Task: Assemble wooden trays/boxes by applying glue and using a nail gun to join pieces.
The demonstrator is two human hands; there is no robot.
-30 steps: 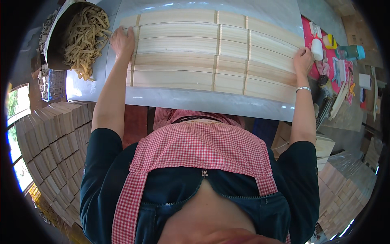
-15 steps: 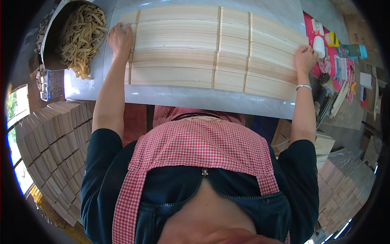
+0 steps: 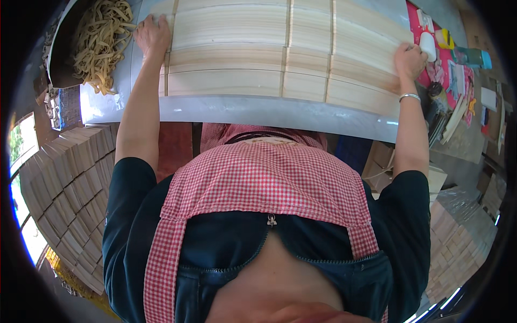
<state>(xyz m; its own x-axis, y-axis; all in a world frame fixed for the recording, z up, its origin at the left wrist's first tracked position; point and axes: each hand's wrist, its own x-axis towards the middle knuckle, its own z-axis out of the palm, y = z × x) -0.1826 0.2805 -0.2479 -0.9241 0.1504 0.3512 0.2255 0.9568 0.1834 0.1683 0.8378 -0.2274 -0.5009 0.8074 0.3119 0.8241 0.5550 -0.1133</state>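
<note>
Pale wooden boards (image 3: pixel 231 56) with grooves cut across them lie side by side in long rows on the grey table (image 3: pixel 258 110). At their left end my left hand (image 3: pixel 152 36) bends its fingers over the board ends, the thumb near a groove. My right hand (image 3: pixel 410 62) curls round the right end of the boards, its fingertips partly hidden. A white bottle (image 3: pixel 427 47) with a red tip stands close beside the right hand.
Left of the boards, a dark container (image 3: pixel 63 59) spills tan rubber-like bands (image 3: pixel 102 43). Red material (image 3: pixel 413 21), a teal bottle (image 3: pixel 468 57) and wooden strips (image 3: pixel 454 119) lie at right. Stacked wood pieces (image 3: pixel 70 188) stand at lower left, with more stacked wood (image 3: pixel 458 237) at lower right.
The table and boards sit higher in the picture, as the view has shifted. Both hands stay at the board ends and appear slightly farther apart.
</note>
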